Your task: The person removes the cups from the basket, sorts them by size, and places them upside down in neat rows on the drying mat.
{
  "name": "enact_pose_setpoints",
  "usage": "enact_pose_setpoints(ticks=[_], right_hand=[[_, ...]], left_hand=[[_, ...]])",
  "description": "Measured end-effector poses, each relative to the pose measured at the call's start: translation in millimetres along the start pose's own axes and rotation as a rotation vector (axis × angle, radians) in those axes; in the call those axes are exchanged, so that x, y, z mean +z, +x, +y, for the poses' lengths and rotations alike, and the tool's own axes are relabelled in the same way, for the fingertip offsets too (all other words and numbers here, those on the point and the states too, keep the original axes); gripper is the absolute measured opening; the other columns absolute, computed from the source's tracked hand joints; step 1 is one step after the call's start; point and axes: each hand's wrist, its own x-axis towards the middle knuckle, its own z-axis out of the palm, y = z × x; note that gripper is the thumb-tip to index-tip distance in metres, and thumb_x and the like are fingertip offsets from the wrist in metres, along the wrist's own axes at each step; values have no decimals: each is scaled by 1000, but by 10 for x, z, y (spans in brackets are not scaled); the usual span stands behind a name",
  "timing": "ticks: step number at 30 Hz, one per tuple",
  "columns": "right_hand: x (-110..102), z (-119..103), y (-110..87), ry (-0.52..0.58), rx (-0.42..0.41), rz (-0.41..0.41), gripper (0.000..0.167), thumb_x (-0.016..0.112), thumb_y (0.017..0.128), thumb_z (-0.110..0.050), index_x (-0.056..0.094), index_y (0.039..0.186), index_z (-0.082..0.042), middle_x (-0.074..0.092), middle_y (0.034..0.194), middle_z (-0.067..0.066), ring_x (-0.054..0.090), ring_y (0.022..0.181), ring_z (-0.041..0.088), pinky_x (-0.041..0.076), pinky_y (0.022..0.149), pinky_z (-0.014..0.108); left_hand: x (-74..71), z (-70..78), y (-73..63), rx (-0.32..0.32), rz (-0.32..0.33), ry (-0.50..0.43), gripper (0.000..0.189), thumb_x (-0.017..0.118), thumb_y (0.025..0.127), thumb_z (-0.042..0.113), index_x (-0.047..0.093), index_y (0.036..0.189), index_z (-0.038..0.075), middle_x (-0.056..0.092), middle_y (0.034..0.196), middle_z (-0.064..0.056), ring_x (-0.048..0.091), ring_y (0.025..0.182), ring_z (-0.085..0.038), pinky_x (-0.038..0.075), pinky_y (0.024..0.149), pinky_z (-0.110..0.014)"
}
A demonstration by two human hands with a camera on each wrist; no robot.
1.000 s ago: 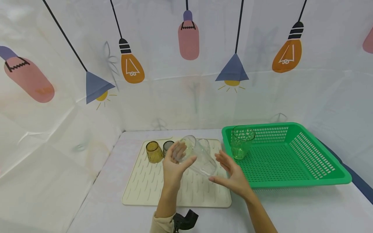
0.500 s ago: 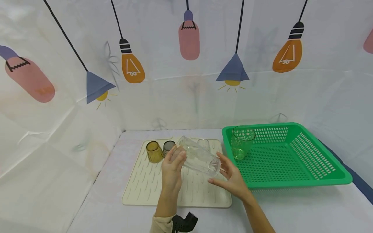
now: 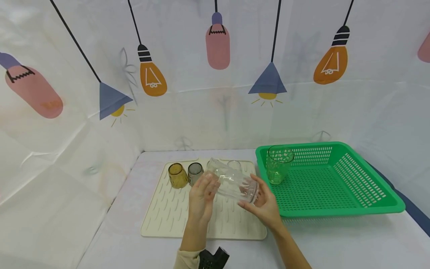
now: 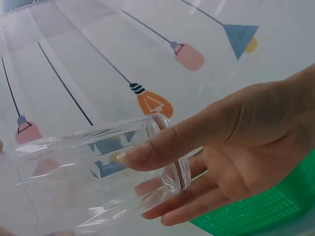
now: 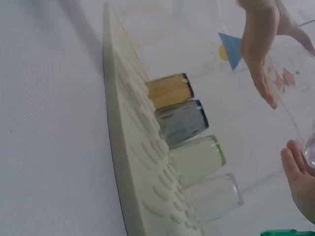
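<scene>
A clear drinking glass (image 3: 231,181) is held tilted on its side above the mat, its base end to the right and lower. My left hand (image 3: 200,200) grips it near the upper left end, fingers curled round the wall. At the base end my right hand (image 3: 263,209) holds it; in the left wrist view the right thumb (image 4: 135,156) lies on the wall and the fingers pass beneath. Behind, on the cream ridged mat (image 3: 168,220), stand an amber glass (image 3: 178,175), a grey glass (image 3: 195,173), a pale green glass (image 5: 199,160) and another clear glass (image 5: 216,197).
To the right sits a green perforated basket (image 3: 342,213), with a tall green glass (image 3: 279,166) upright at its left end. A white cloth (image 3: 117,228) covers the table. Behind it hangs a pale sheet printed with lamps (image 3: 201,119).
The glass has turned flatter and shifted slightly right. My left fingers have closed further round it. The right hand has come from apart to hold the base end.
</scene>
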Motion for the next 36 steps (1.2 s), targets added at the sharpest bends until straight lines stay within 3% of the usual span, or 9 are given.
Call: enact_pose_setpoints(ticks=[3, 5, 8, 13, 19, 24, 30, 33, 36], right_hand=[[26, -2, -2, 108, -4, 23, 77, 66, 71, 21, 32, 137, 3, 49, 128, 8, 56, 114, 14, 52, 88, 27], [41, -13, -1, 138, -11, 46, 75, 66, 72, 19, 32, 136, 4, 51, 128, 5, 56, 115, 14, 51, 89, 27], [55, -35, 7, 158, -26, 79, 73, 68, 73, 16, 31, 136, 7, 52, 128, 4, 56, 115, 16, 49, 92, 27], [53, -81, 40, 291, -47, 94, 67, 67, 77, 13, 35, 134, 1, 53, 126, 7, 56, 115, 19, 47, 96, 31], [30, -150, 91, 379, -102, 98, 57, 60, 80, 15, 38, 131, 2, 51, 128, 12, 53, 117, 22, 45, 99, 35], [6, -208, 89, 410, -86, 165, 50, 53, 83, 17, 39, 129, 2, 55, 123, 13, 57, 114, 22, 48, 96, 35], [-52, -267, 60, 405, -15, 267, 48, 51, 83, 18, 37, 127, 4, 55, 120, 13, 60, 110, 19, 51, 91, 29], [-92, -287, 55, 418, -19, 262, 45, 50, 84, 17, 39, 126, 4, 58, 118, 11, 60, 109, 18, 49, 94, 31], [-131, -300, 52, 424, -40, 250, 43, 48, 84, 18, 46, 124, 3, 61, 114, 9, 60, 108, 17, 48, 95, 31]], left_hand=[[-1, -5, 9, -27, -44, -63, 11, 57, 90, 15, 63, 91, 6, 64, 95, -2, 62, 88, -13, 50, 89, -28], [-7, -14, 9, -53, -69, -105, 12, 57, 92, 18, 62, 82, 12, 65, 86, 1, 62, 85, -13, 50, 87, -27], [-13, -25, -3, -97, -98, -129, 12, 56, 93, 21, 57, 97, 10, 64, 92, -2, 62, 93, -15, 50, 86, -26], [-28, -31, -28, -205, -158, -168, 50, 49, 95, 22, 29, 135, 0, 49, 125, -16, 49, 123, -31, 47, 96, -29], [-91, -37, -60, -305, -275, -151, 65, 44, 99, 24, 10, 146, -3, 31, 143, -26, 41, 129, -31, 37, 106, -35], [-239, -9, -149, -311, -326, 42, 68, 49, 98, 20, 9, 143, -12, 7, 150, -32, 30, 134, -34, 37, 107, -37], [-591, 43, -282, -189, -269, 421, 67, 58, 93, 14, 20, 143, -11, 39, 139, -32, 43, 129, -35, 41, 102, -28], [-792, 51, -336, -87, -193, 634, 63, 64, 89, 14, 34, 138, -10, 52, 128, -28, 54, 118, -33, 46, 94, -21], [-998, 45, -372, 115, -84, 844, 54, 69, 86, 13, 47, 130, -9, 60, 118, -25, 61, 107, -32, 52, 87, -23]])
